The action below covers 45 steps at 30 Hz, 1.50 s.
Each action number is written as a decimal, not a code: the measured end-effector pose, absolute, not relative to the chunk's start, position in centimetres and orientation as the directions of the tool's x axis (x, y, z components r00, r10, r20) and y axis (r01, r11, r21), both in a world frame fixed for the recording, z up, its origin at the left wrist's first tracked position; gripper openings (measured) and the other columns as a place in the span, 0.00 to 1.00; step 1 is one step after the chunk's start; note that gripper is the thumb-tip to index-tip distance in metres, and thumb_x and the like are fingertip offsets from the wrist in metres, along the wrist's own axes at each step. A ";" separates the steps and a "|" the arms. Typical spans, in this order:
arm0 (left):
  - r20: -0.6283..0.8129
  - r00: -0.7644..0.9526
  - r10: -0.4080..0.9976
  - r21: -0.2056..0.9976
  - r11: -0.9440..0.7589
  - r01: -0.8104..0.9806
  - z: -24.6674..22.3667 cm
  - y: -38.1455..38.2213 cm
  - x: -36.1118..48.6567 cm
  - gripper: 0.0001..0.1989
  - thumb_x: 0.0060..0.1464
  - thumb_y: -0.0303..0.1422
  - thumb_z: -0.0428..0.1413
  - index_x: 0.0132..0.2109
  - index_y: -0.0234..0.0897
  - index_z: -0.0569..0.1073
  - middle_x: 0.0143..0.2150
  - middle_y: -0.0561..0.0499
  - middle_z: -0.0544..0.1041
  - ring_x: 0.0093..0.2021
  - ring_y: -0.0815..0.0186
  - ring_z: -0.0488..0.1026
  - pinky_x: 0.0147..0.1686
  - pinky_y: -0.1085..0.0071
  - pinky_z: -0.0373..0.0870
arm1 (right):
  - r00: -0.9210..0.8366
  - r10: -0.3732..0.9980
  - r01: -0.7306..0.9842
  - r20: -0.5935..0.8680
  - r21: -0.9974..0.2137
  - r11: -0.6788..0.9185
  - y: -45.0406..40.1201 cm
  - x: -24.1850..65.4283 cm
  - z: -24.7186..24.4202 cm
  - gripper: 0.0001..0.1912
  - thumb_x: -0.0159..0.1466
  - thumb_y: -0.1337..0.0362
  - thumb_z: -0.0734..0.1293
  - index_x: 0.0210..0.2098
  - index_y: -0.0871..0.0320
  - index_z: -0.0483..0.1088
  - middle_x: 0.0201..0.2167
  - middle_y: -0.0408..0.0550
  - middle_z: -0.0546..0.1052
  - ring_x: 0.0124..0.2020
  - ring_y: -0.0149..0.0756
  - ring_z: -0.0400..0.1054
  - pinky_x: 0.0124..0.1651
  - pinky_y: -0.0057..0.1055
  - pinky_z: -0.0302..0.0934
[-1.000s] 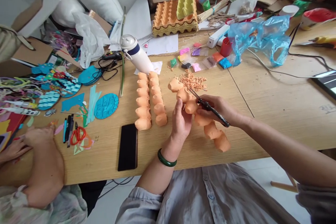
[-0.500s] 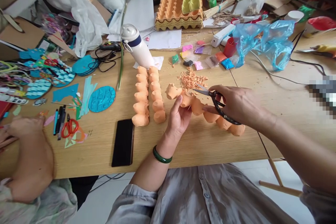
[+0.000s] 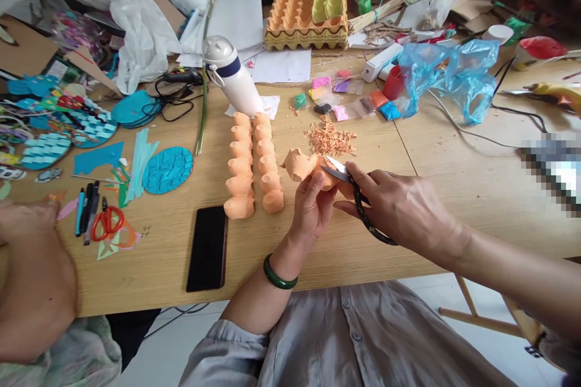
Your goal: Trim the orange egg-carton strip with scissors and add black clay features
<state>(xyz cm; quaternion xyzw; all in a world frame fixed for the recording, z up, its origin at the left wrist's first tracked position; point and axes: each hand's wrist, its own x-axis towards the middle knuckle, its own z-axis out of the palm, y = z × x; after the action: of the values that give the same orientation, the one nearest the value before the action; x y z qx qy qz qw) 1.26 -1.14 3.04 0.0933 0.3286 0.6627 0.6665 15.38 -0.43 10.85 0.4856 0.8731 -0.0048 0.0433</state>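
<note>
My left hand (image 3: 313, 208) grips a strip of orange moulded egg carton (image 3: 299, 165), with its far end hidden behind my hands. My right hand (image 3: 399, 211) is shut on black-handled scissors (image 3: 363, 205), and their steel blades (image 3: 336, 170) touch the strip. Two more orange carton strips (image 3: 240, 163) (image 3: 267, 163) lie side by side on the wooden table (image 3: 149, 266) to the left of my hands. A heap of orange shavings (image 3: 329, 139) sits just above the hands. A black phone (image 3: 207, 248) lies below the strips.
A co-worker's hand (image 3: 27, 224) rests at the left, near red scissors (image 3: 106, 224), pens and teal woven paper ovals (image 3: 167, 169). Behind stand a white bottle (image 3: 231, 75), stacked egg trays (image 3: 306, 18) and small colour packets. A blue plastic bag (image 3: 447, 75) lies at the right.
The scissors have turned, with their blades now closer to my left hand. The strip's far end no longer shows at the right. The whole view has shifted slightly left.
</note>
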 end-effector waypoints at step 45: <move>-0.264 -0.083 0.961 0.596 0.095 -0.798 1.2 -1.0 1.3 0.17 0.46 0.38 0.74 0.43 0.39 0.82 0.46 0.50 0.84 0.59 0.54 0.77 0.60 0.61 0.72 | -0.482 0.836 0.835 -0.264 0.150 0.529 0.4 15.1 10.5 0.20 0.77 0.60 0.54 0.60 0.65 0.67 0.37 0.59 0.83 0.34 0.49 0.79 0.26 0.35 0.38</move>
<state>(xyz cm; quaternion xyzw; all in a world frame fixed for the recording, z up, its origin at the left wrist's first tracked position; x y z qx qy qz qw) 1.35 -1.00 1.21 0.1261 0.3239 0.6609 0.6652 15.06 0.41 10.48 0.4853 0.8607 0.0003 0.1535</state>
